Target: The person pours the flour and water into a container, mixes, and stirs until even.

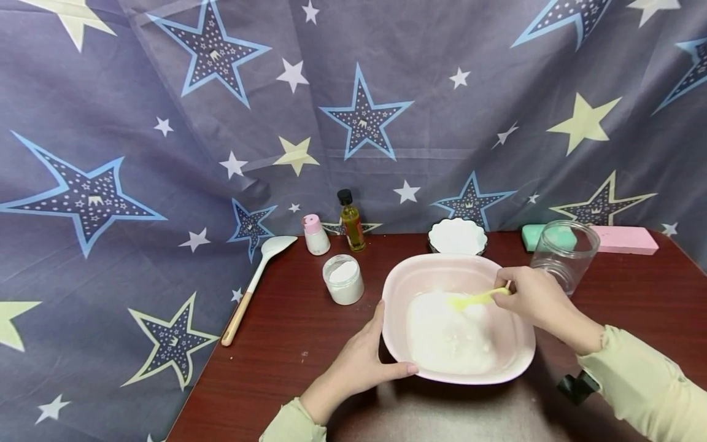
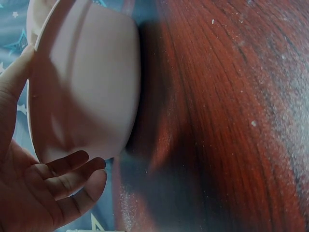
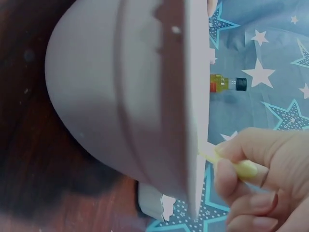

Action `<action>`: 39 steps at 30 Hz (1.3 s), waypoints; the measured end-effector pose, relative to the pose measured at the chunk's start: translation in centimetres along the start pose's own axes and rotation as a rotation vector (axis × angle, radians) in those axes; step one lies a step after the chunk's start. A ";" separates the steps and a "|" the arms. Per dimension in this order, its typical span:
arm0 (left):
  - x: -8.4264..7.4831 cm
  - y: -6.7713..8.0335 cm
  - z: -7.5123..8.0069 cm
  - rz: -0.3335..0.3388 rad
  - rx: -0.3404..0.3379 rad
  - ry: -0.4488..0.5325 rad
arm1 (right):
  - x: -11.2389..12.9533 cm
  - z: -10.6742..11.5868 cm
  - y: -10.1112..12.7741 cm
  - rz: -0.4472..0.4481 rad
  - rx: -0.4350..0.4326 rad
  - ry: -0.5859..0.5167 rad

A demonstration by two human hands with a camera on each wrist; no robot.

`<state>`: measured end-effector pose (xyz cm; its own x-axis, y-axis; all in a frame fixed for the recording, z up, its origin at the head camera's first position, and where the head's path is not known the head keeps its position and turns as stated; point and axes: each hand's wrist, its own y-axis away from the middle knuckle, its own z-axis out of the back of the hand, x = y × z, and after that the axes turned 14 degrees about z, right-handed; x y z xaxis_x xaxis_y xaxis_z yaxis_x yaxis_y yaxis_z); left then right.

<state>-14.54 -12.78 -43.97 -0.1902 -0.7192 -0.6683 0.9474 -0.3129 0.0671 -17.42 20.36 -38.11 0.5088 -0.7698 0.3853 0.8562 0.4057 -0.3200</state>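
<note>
A pink basin [image 1: 458, 267] stands on the table with a white, milky mixture [image 1: 450, 337] in its bottom. My left hand [image 1: 359, 353] grips the basin's left side, its thumb along the near rim. In the left wrist view, the fingers of the left hand [image 2: 53, 183] curl beside the basin's wall [image 2: 96, 82]. Over the basin's right rim, my right hand [image 1: 533, 298] pinches the handle of a small yellow spatula [image 1: 480, 298], whose head dips at the white mixture. The right wrist view shows thumb and fingers around the handle end [image 3: 246, 169]; the basin wall hides the spatula's head.
Behind the basin stand a jar of white powder [image 1: 343, 281], a pink-capped shaker [image 1: 316, 236], an oil bottle [image 1: 351, 224] and a scalloped white dish [image 1: 458, 237]. A long-handled ladle [image 1: 255, 285] lies left. To the right are a clear jar [image 1: 569, 252], a green block [image 1: 531, 236] and a pink block [image 1: 626, 239].
</note>
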 end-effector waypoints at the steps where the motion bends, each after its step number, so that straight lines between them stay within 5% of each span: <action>1: 0.0 0.0 0.0 0.000 0.000 0.001 | -0.1 0.2 0.1 -0.006 0.007 -0.001; 19: 0.0 -0.1 -0.1 0.006 -0.007 -0.016 | 0.2 2.9 0.9 0.027 0.118 0.060; 39: 0.1 -0.1 -0.1 0.011 -0.005 -0.018 | 0.3 2.5 1.6 0.087 0.295 -0.171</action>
<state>-14.59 -12.78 -44.13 -0.1841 -0.7334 -0.6544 0.9508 -0.3016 0.0705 -15.63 22.01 -36.31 0.5672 -0.6427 0.5151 0.7856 0.6099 -0.1040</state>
